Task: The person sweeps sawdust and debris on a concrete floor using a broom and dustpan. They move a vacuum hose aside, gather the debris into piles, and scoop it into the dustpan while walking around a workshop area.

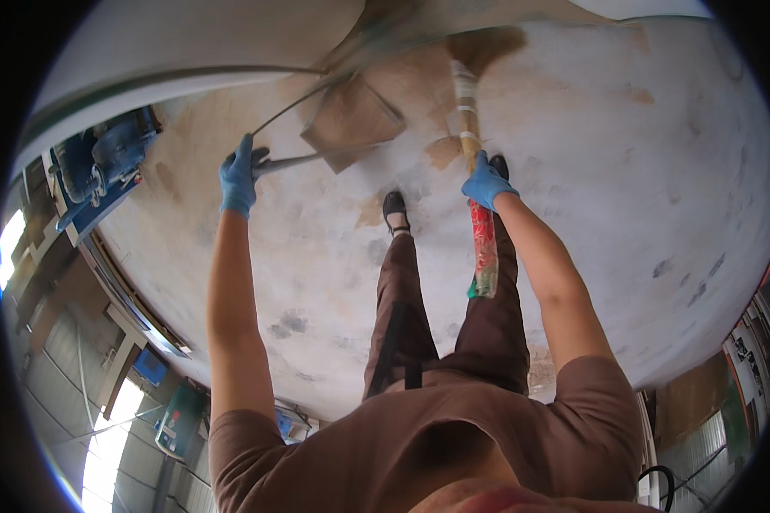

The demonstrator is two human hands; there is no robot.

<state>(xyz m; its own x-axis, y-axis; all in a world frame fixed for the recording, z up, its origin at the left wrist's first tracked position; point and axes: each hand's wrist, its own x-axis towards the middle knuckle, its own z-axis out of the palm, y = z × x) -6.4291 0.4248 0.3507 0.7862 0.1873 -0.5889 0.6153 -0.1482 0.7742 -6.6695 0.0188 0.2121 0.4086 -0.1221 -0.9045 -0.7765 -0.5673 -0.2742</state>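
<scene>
My left hand (238, 178), in a blue glove, is closed around the thin bar handle of a dustpan-like metal scoop (351, 124). The scoop hangs ahead and to the right of that hand, blurred by motion, and its inside looks brown. In my right hand (488, 182), also gloved in blue, is a broom whose handle (482, 244) is wrapped in red and tan tape, with a greenish lower end. Its brown bristle head (488, 50) points away from me, smeared by motion, close to the edge of a large pale curved shape.
That pale curved shape (214, 43) spans the upper left and top. My feet stand on a stained, dusty grey floor (607, 222). Blue machinery (107, 162) stands at the left, a green machine (180, 419) at the lower left, and stacked goods (755, 342) along the right edge.
</scene>
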